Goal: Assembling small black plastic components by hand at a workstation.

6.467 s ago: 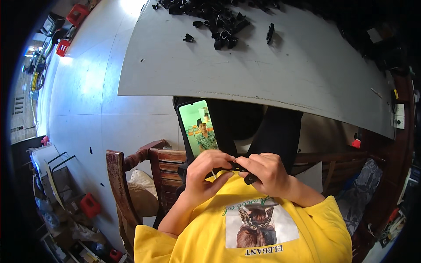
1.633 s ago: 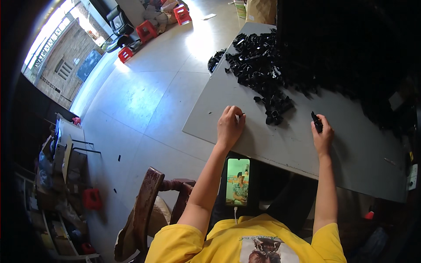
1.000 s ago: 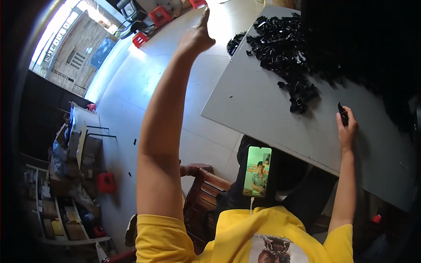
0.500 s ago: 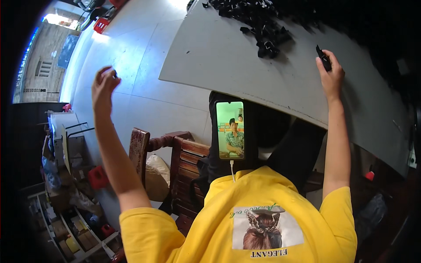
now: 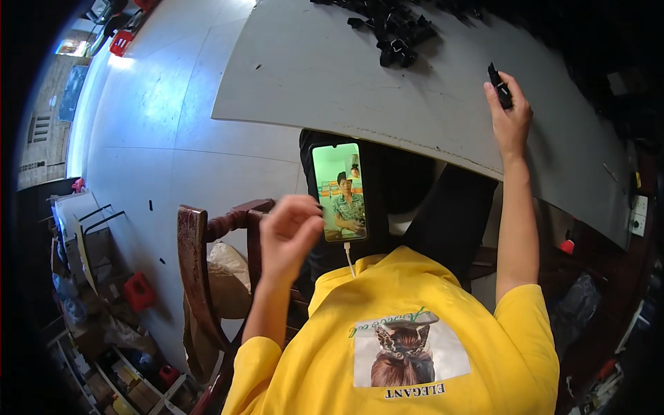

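Observation:
My right hand (image 5: 512, 114) is above the grey table (image 5: 297, 83), its fingers wrapped round a narrow black object (image 5: 501, 88) with a pointed end; its exact kind does not show. My left hand (image 5: 289, 232) is off the table, just left of a phone (image 5: 339, 194) lying over my lap. Motion smears its curled fingers, and a small dark spot shows near their tips; whether it holds anything is unclear. A pile of small black pieces (image 5: 398, 31) lies at the far side of the table, left of my right hand.
A white cable (image 5: 348, 259) runs from the phone to my yellow shirt. A wooden chair (image 5: 192, 277) stands at my left. Two small dark bits (image 5: 151, 205) show against the pale floor. Beyond the chair are a red container (image 5: 140, 292) and shelves with boxes.
My left hand has swung from over the floor at far left in toward the phone. Small dark bits now show against the floor where that forearm was. My right hand keeps its hold.

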The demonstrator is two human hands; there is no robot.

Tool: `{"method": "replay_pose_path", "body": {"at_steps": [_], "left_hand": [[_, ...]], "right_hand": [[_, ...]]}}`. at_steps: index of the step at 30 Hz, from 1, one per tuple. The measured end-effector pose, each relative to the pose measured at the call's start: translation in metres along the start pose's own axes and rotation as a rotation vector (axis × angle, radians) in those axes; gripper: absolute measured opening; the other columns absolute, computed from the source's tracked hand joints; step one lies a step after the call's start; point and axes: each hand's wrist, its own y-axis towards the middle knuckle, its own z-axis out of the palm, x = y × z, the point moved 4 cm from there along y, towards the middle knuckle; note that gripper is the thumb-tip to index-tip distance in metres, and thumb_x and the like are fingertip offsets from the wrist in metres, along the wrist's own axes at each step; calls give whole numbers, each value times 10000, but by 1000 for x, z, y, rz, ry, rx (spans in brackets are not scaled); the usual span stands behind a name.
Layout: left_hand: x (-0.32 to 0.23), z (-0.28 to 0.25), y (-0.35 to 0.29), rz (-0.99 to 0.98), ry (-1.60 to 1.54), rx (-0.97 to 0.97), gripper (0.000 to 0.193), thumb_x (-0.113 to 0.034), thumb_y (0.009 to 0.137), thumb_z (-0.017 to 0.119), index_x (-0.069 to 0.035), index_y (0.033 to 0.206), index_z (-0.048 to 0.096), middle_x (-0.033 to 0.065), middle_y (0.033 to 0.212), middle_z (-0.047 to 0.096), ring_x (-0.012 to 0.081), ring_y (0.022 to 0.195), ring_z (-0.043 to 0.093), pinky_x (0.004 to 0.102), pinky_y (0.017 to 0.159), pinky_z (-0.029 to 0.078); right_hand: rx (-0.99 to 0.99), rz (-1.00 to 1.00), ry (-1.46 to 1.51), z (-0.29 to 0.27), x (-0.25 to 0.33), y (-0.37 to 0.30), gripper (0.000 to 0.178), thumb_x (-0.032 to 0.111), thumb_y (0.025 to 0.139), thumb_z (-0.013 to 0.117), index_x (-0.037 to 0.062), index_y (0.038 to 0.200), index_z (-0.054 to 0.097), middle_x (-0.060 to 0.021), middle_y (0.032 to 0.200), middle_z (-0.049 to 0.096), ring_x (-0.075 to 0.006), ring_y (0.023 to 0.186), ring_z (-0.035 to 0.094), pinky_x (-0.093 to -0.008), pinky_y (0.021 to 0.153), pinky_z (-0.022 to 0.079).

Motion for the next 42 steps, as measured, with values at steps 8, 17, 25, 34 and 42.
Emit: {"method": "replay_pose_path", "body": {"at_steps": [8, 17, 25, 34, 42], "left_hand": [[0, 57, -18, 196, 302, 301, 175, 99, 745, 687, 28, 894, 627, 136, 1018, 606, 200, 952, 600, 281, 815, 478], [-13, 62, -10, 332, 351, 299, 220, 150, 703, 683, 42, 876, 603, 154, 1009, 619, 211, 942, 623, 283, 814, 506], [-22, 69, -15, 393, 460, 306, 217, 111, 693, 713, 9, 859, 619, 142, 977, 653, 219, 906, 641, 283, 776, 510], [-20, 73, -18, 401, 455, 410, 156, 50, 708, 723, -12, 822, 636, 129, 975, 660, 243, 857, 659, 306, 742, 522], [-4, 96, -30, -91, -167, 585, 796, -586, 970, 278, 132, 1055, 611, 272, 1082, 628, 340, 1107, 575, 421, 975, 444]], "right_hand": [[478, 24, 209, -29, 73, -87, 269, 91, 785, 735, 0, 1019, 640, -105, 949, 682, -175, 867, 631, -282, 813, 491], [681, -210, 360, -39, 129, -128, 313, 70, 676, 763, 42, 969, 656, -97, 674, 594, -266, 568, 594, -334, 494, 451], [716, -252, 338, -44, 130, -133, 325, 56, 641, 758, 38, 954, 674, -82, 616, 564, -236, 519, 563, -321, 464, 412], [828, -273, 309, -47, 124, -143, 404, 59, 564, 696, 63, 967, 672, -71, 649, 532, -252, 578, 585, -339, 497, 457], [805, -358, 501, -39, 142, -173, 372, 106, 630, 729, 62, 996, 685, -94, 840, 666, -258, 689, 666, -333, 596, 543]]}}
